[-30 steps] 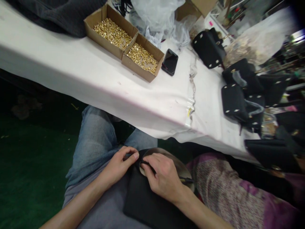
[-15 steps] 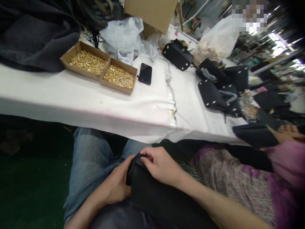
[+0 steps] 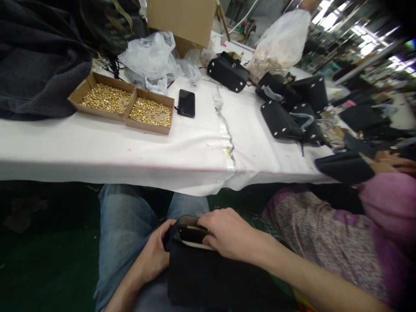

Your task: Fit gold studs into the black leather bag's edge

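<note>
A black handbag (image 3: 208, 277) lies across my lap, its mouth turned up and open, showing a pale lining edge and a yellowish strip inside. My left hand (image 3: 154, 253) is wrapped round the bag's left end, thumb near the rim. At the mouth, my right hand (image 3: 227, 234) is closed at the rim with its fingertips dipping inside. Those fingertips are partly hidden by the bag, so whatever else they pinch does not show.
Two cardboard trays of small gold metal pieces (image 3: 147, 128) stand on the white-covered table (image 3: 182, 160), beside a phone (image 3: 186, 104). Several finished-looking black bags (image 3: 281, 121) sit to the right. A co-worker's purple sleeve (image 3: 386, 199) is close on my right, near a black piece (image 3: 344, 167).
The bag's mouth has opened toward me, showing its inside. My right hand has moved slightly right and down along the rim; the left keeps its hold on the end.
</note>
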Demonstrator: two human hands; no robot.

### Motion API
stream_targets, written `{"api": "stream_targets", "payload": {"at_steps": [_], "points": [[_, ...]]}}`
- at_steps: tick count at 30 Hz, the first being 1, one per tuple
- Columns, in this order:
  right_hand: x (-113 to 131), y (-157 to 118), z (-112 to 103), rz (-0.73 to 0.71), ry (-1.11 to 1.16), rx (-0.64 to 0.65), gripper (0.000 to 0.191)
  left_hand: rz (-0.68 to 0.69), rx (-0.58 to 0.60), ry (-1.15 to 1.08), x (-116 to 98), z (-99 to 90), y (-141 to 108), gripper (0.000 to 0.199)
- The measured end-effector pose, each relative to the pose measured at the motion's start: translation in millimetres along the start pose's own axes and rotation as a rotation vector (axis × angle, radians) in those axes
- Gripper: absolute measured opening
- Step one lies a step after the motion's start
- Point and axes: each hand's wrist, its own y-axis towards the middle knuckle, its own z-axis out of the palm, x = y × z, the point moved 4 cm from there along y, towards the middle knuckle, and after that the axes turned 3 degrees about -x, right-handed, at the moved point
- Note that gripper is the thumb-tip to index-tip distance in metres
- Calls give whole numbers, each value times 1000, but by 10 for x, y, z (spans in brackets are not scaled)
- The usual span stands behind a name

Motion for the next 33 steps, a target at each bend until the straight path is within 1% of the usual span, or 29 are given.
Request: {"api": "stream_targets", "payload": {"at_steps": [2,4,5,7,8,9,10,12,14,16,19,22,28,33], "points": [[-66,-79,16,37,-4,6,8,8,20,18,5,-15,2,62],[-142,-148,39,79,79,1,6,9,30,19,19,-26,8,68],[-178,-180,48,93,142,-9,12,9,32,16,29,-29,11,71],[-245,-240,56,124,230,-40,35,8,34,5,54,-30,13,73],[-276,-268,61,151,233,-45,42,6,32,-2,69,-30,12,71],[-302,-293,68,186,212,-43,41,4,31,-6,85,-30,11,68],[-324,-316,75,225,179,-37,31,1,27,-6,100,-33,10,64],[-351,-355,85,299,135,-41,6,-4,14,8,126,-44,12,59],[-357,-387,83,310,143,-88,9,-3,11,23,127,-50,17,57],[-367,-423,86,271,183,-117,8,-8,17,32,100,-42,19,57],[-421,-497,107,240,189,-59,5,-21,23,55,32,-14,17,58],[-464,-556,102,258,120,14,14,-10,37,63,-6,11,16,58],[-453,-529,88,257,38,45,14,-19,54,20,51,2,32,55],[-527,-496,159,206,44,43,15,-17,42,19,-2,-7,26,54]]}}
